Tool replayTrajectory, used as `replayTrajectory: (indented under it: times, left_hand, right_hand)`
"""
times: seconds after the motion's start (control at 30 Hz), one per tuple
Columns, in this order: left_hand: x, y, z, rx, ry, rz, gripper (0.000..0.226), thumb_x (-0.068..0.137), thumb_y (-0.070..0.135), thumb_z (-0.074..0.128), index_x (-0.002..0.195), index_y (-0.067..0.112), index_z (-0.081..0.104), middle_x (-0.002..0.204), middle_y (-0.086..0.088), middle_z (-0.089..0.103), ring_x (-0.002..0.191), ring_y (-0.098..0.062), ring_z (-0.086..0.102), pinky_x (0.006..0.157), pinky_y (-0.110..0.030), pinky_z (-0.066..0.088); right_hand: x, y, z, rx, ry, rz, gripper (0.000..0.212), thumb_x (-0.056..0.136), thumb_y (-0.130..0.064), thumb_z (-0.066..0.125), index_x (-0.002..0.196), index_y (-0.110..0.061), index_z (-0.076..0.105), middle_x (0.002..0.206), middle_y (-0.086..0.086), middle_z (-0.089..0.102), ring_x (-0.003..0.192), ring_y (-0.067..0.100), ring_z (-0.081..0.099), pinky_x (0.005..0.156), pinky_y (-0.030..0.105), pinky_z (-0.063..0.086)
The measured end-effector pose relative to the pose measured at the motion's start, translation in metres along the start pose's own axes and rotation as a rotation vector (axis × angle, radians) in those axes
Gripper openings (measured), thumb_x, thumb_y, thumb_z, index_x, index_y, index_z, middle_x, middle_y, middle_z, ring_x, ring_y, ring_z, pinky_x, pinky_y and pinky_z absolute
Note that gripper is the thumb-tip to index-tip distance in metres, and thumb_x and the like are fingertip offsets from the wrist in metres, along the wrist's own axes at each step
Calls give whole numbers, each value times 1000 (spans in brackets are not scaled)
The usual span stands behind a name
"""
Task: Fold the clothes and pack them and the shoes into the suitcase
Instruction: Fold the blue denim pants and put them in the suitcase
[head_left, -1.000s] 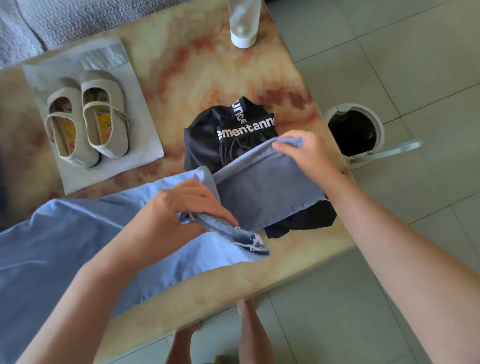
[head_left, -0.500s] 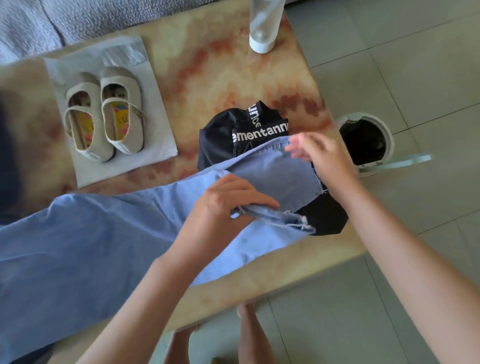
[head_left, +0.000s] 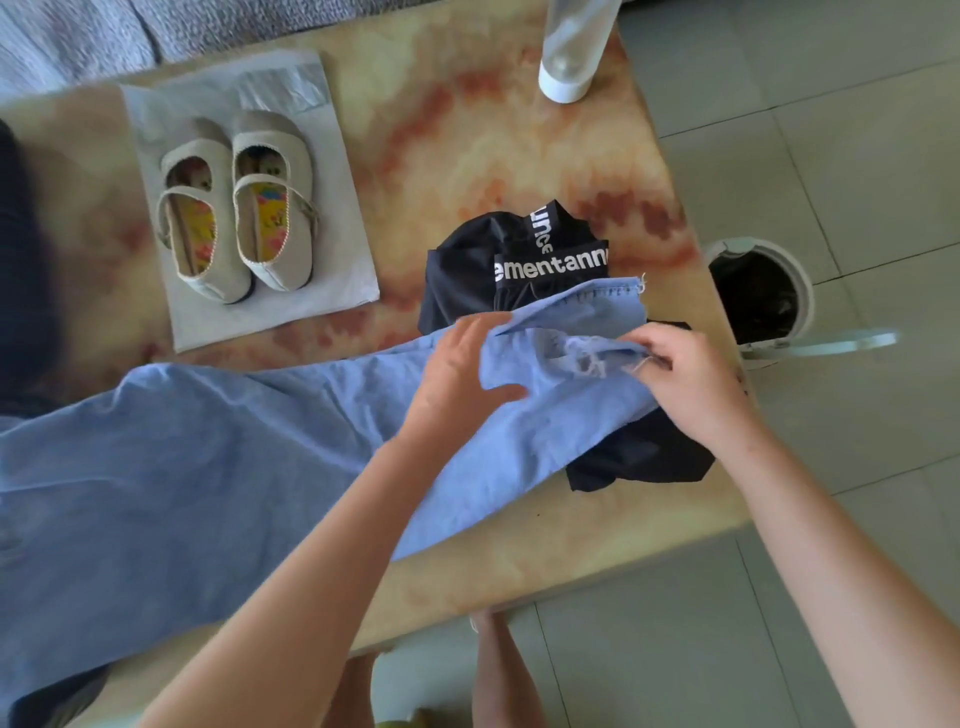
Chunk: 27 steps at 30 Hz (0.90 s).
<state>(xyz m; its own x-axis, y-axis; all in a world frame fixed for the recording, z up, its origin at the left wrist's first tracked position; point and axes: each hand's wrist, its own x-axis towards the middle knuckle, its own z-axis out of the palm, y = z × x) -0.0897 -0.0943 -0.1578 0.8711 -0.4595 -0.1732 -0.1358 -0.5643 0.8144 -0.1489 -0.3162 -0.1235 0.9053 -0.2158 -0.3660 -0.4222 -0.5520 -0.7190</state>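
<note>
**Inspector:** Location of the item under work?

**Assistant:** The jeans (head_left: 208, 441), pale blue denim, lie lengthwise across the tabletop (head_left: 441, 130). The waist end runs off the left of the view. The leg ends lie at the right, over a black garment (head_left: 467, 270) with white lettering. The shoes (head_left: 234, 208) stand as a pair on a grey sheet (head_left: 337, 270), well apart from the denim. No suitcase is in view.

**Inspector:** The hands?

**Assistant:** The left hand (head_left: 452, 374) holds a fold of the near leg, thumb on top, fingers tucked beneath the layer. The right hand (head_left: 691, 379) pinches the frayed hem (head_left: 587, 358) between thumb and fingertips.

**Inspector:** Condition of the cloth?

**Assistant:** Creased and thin-looking. One hem is ragged with white threads. The far hem (head_left: 613, 291) shows a stitched line and a loose thread at its corner.

**Inspector:** Handling, in your judgement?

**Assistant:** Soft and limp, with no stiffness to keep a shape. It looks moderately heavy for cloth, neither slippery nor fragile, though the fray could snag. It will probably sag wherever it is unsupported. It is best taken at both hems, or at hem and waistband, with the edges matched before folding. A grip at mid-leg would only bunch it. The black garment beneath may drag along if the legs are pulled flat.
</note>
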Motion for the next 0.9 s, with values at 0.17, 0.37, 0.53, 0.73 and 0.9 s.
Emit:
replayTrajectory:
  times: [0.17,0.37,0.53,0.73,0.9]
  left_hand:
    - [-15,-84,-57,457,36,-363,57,87,17,65,140,13,43,143,-10,43,135,-28,35,111,-40,20]
    - [-18,-146,-112,825,-144,-419,57,91,23,58,144,18,37,142,-6,41,140,-25,27,116,-51,-5]
    - [-21,-151,-128,886,-126,-347,31,89,21,63,119,15,62,112,-7,63,121,-28,47,116,-46,-6]
    - [-66,-153,-137,686,146,-39,16,67,5,82,77,15,75,71,-2,66,66,-29,62,81,-35,43]
    - [-97,-154,-122,590,171,153,14,86,18,61,83,16,74,80,0,64,75,-22,60,88,-32,43]
  right_hand:
    - [11,2,6,-281,311,36,46,73,16,44,104,-10,66,107,5,65,101,24,51,84,21,33]
    - [52,-35,47,-343,213,-359,23,83,-2,59,99,-14,70,101,-3,66,100,28,52,86,23,29]
    - [87,-53,102,-572,-30,-530,46,63,19,59,95,-11,73,98,5,65,97,36,50,82,27,19]
    - [103,-64,113,-826,-219,-617,44,63,15,63,98,-12,66,105,7,53,98,32,45,84,30,21]
    - [106,-63,104,-910,-270,-706,46,57,-2,77,97,-14,58,100,6,51,86,28,47,80,34,27]
